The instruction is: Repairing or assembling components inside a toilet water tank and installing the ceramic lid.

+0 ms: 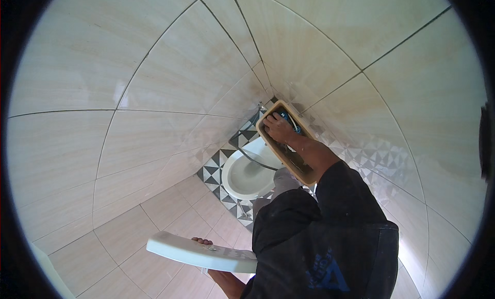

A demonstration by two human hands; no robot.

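Observation:
An open toilet tank (284, 162), tan along its rim, stands behind the white toilet bowl (237, 178). My right hand (278, 128) reaches down into its far end, fingers bent near the inner wall. Whatever they grip, if anything, is hidden beneath them. Beside that hand are blue fill-valve parts (296, 129) and a thin white tube; some water shows lower in the tank. Off to the left, well away from the tank, my left hand (202, 241) holds the pale tank lid (198, 252), its fingertips curled over the far edge and the palm hidden underneath.
A dark hose (255, 162) lies across the bowl. Tiled walls meet in a corner close behind the tank. Black, grey and white patterned tiles (211, 172) surround the bowl, with plain beige floor tiles (129, 221) to the left. A white edge (51, 273) shows at lower left.

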